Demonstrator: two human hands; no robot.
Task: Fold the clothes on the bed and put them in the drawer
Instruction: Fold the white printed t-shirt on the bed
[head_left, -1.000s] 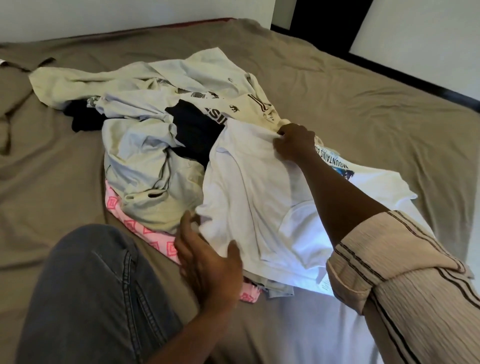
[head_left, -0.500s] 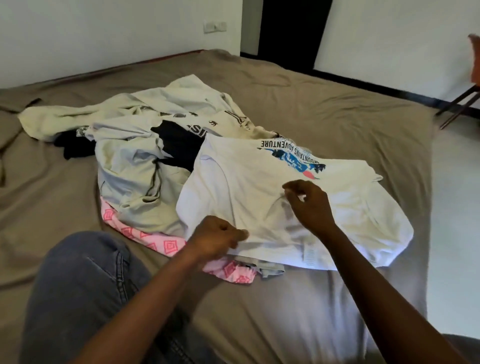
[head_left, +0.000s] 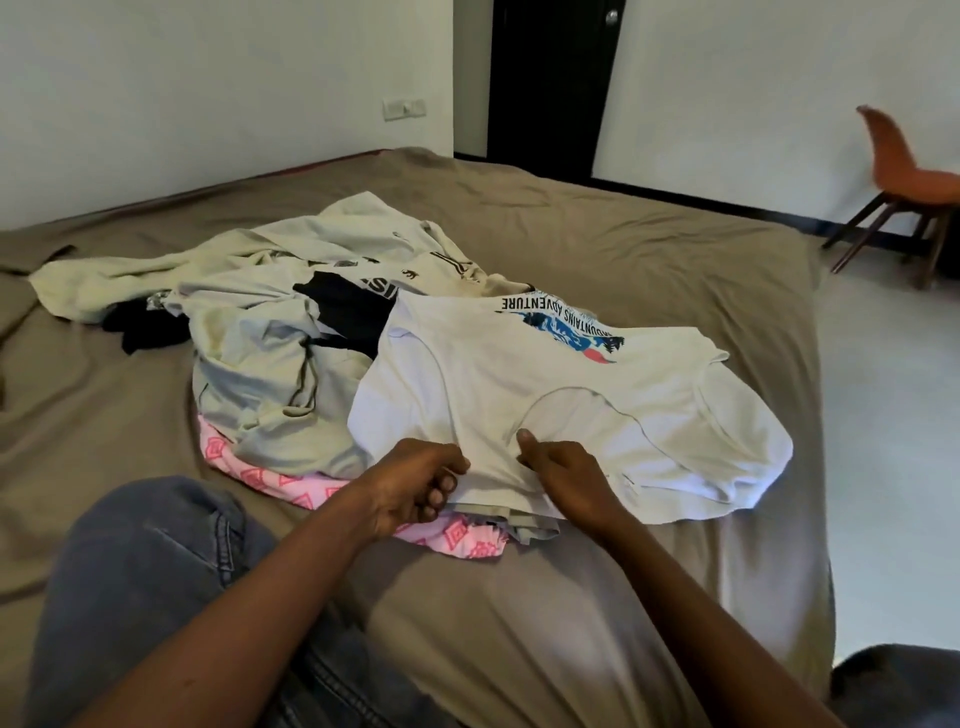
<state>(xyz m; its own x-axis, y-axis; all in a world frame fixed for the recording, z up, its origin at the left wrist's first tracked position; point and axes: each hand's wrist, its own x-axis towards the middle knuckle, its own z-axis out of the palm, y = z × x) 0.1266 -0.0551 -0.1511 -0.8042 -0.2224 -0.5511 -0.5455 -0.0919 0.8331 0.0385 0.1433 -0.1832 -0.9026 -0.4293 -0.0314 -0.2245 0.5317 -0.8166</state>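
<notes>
Clothes (head_left: 270, 364) lie heaped on a bed (head_left: 623, 234) under a brown sheet, and a white T-shirt (head_left: 571, 405) is spread flat on top of the heap. Its long axis runs crosswise to the person, from the heap at its left end out onto the bare sheet at its right end. The curved neck seam sits near the T-shirt's near edge and opens toward the person. A blue print with the words MOUNTAINS ADVENTURE runs along its far edge and reads upside down from this side.

Both hands are at the T-shirt's near edge, close together but not touching. The left hand (head_left: 415, 483) has its fingers curled in, gripping the fabric at the edge. The right hand (head_left: 561, 473) lies just right of it, thumb on top of the cloth and the other fingers hidden beneath, pinching the same edge.

Left of the T-shirt are crumpled beige garments (head_left: 249, 374) and a black garment (head_left: 348, 312), which it partly covers. A pink patterned cloth (head_left: 260, 473) shows from under its near-left corner. Nearer than the T-shirt, a knee in blue jeans (head_left: 145, 571) rests on the sheet. Beyond the T-shirt stands a dark door (head_left: 550, 83), and off to its far right an orange chair (head_left: 904, 176).
</notes>
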